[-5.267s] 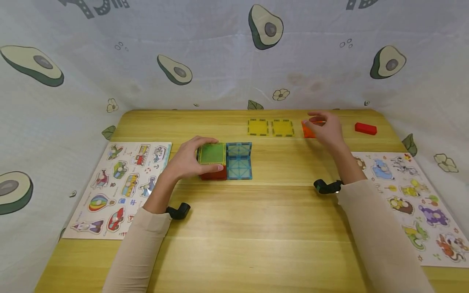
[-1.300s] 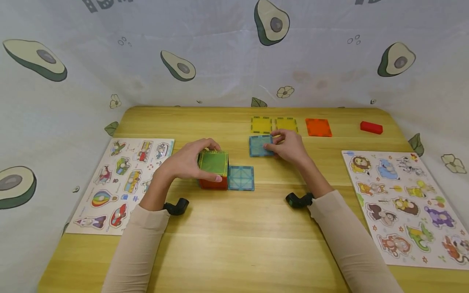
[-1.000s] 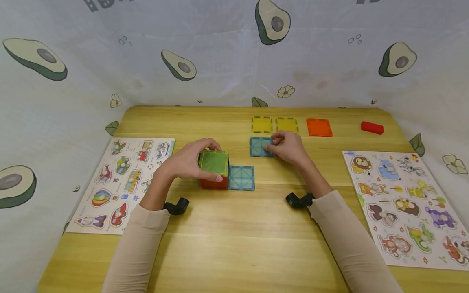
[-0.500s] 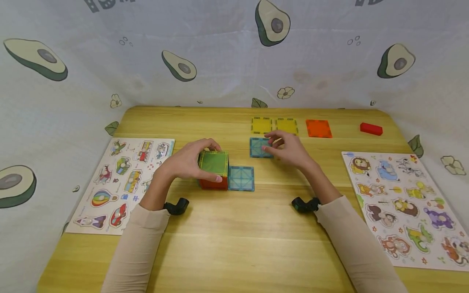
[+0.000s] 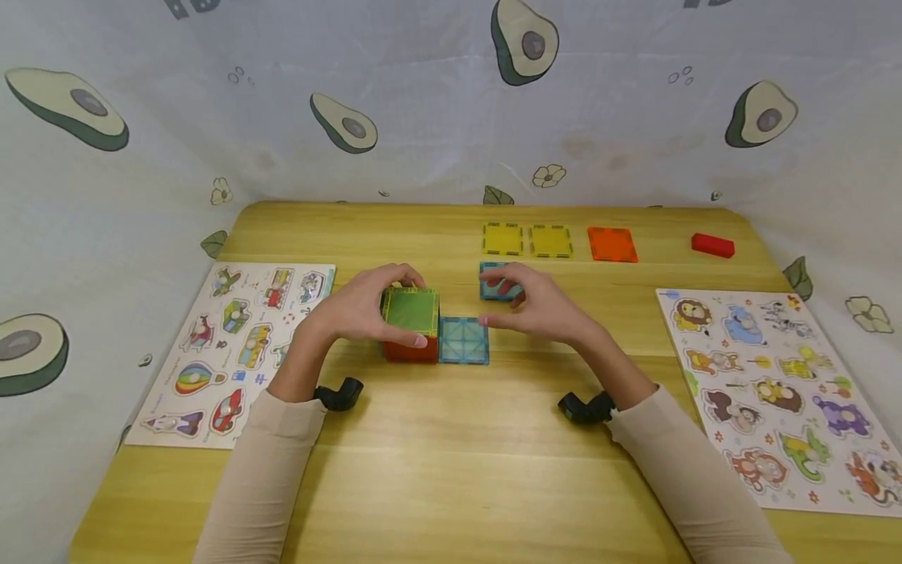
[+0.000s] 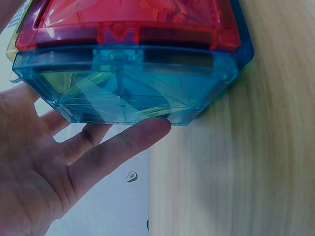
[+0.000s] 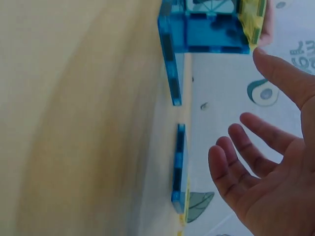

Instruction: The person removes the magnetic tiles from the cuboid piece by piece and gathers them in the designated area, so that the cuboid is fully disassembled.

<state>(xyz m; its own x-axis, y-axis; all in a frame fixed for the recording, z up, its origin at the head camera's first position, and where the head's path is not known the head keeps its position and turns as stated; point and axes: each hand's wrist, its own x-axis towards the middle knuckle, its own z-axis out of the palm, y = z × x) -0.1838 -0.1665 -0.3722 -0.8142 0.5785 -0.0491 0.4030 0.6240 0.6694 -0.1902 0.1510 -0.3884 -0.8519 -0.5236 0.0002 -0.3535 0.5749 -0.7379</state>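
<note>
Between thumb and fingers, my left hand (image 5: 355, 309) grips a cube built of magnetic tiles (image 5: 411, 313). The cube has a yellow-green top and a red front. In the left wrist view, a fingertip lies along the edge of a blue side tile (image 6: 120, 88). Flat against the cube's right side lies a clear blue square tile (image 5: 463, 341). My right hand (image 5: 539, 305) hovers with spread, slightly bent fingers and nothing in its grasp. Its thumb tip is over that tile's right corner, and its fingers partly cover a second blue tile (image 5: 491, 291) lying farther back.
Two yellow tiles (image 5: 503, 239), an orange tile (image 5: 612, 244) and a red block (image 5: 712, 245) lie along the wooden table's back edge. A vehicle puzzle board (image 5: 239, 352) is at left and an animal puzzle board (image 5: 775, 392) at right. An avocado-print cloth (image 5: 423, 94) hangs behind.
The blue tile that stood up behind the flat one has been laid farther back, and my right hand has let go of it and come nearer the cube. My left hand keeps its grip.
</note>
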